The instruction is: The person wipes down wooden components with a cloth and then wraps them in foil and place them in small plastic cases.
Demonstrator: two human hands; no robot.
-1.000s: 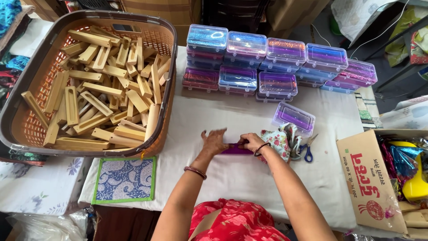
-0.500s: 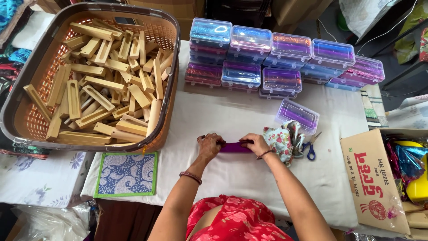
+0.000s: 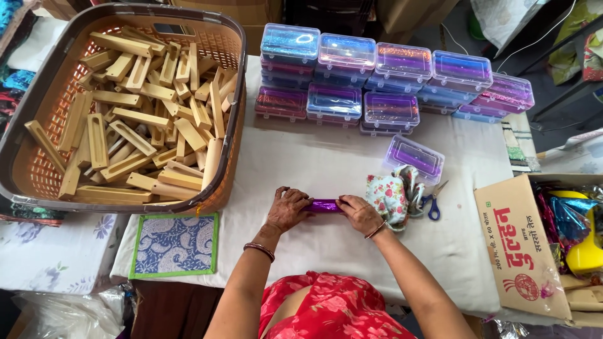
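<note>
We're pinching a purple foil-wrapped piece (image 3: 325,205) at both ends, left hand (image 3: 286,210) and right hand (image 3: 359,213) pressing it on the white table (image 3: 314,163), beside the floral cloth (image 3: 388,198).

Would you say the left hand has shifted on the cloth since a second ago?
No. The left hand keeps the same spot against the scissors and the basket, still holding the purple piece.

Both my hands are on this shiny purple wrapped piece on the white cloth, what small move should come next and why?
Probably press the foil ends down flat. Your left hand and right hand each grip one end of the shiny purple foil-wrapped bar, which lies on the white tablecloth; only its middle shows, so the ends seem the part being worked.
</note>
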